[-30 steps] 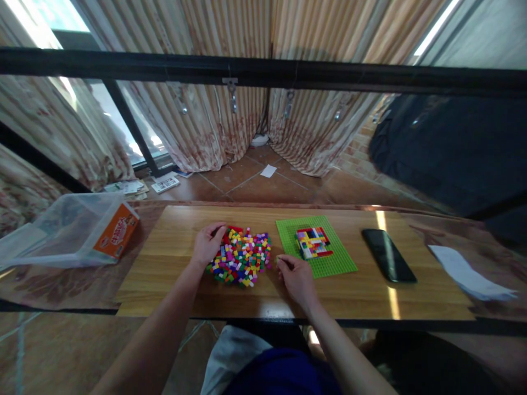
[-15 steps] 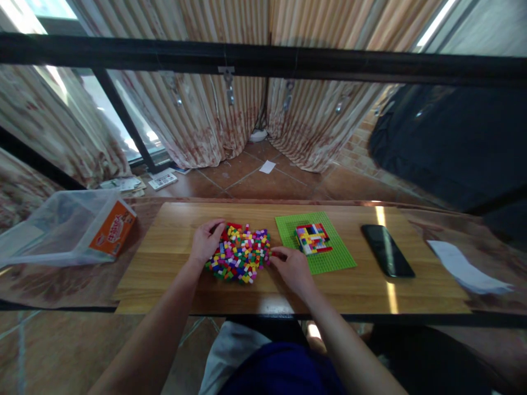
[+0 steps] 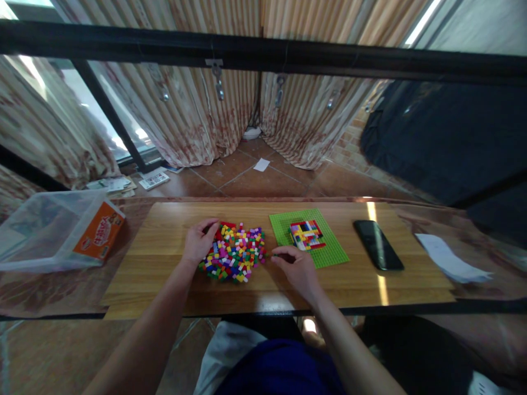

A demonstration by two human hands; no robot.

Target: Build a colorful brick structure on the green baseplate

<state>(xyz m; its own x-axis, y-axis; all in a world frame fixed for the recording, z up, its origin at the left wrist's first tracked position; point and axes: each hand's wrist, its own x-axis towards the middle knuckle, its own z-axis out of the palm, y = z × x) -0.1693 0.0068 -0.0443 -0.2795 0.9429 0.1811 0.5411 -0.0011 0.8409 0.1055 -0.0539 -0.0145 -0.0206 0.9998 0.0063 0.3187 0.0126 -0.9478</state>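
Note:
A heap of small multicoloured toy bricks [image 3: 234,255] lies on the wooden table. At its upper left edge rests my left hand [image 3: 198,241], thumb and fingers curled together beside some red bricks [image 3: 218,235]; what they grip, if anything, is too small to make out. Right of the heap, my right hand [image 3: 297,269] is closed in a pinch at the fingertips, with a tiny dark brick apparently between them. Just beyond that hand sits a green baseplate [image 3: 331,249] bearing a low, partly hollow block of coloured bricks [image 3: 305,236].
On the right of the wooden table [image 3: 144,263] lies a black phone [image 3: 377,245], with white papers [image 3: 453,259] beyond it. A clear plastic bin [image 3: 45,230] with an orange label stands at the left. A black bar [image 3: 247,46] crosses the view ahead.
My right hand has drawn slightly away from the heap to the right, still pinched. My left hand stays at the heap's edge. The whole view has shifted a little.

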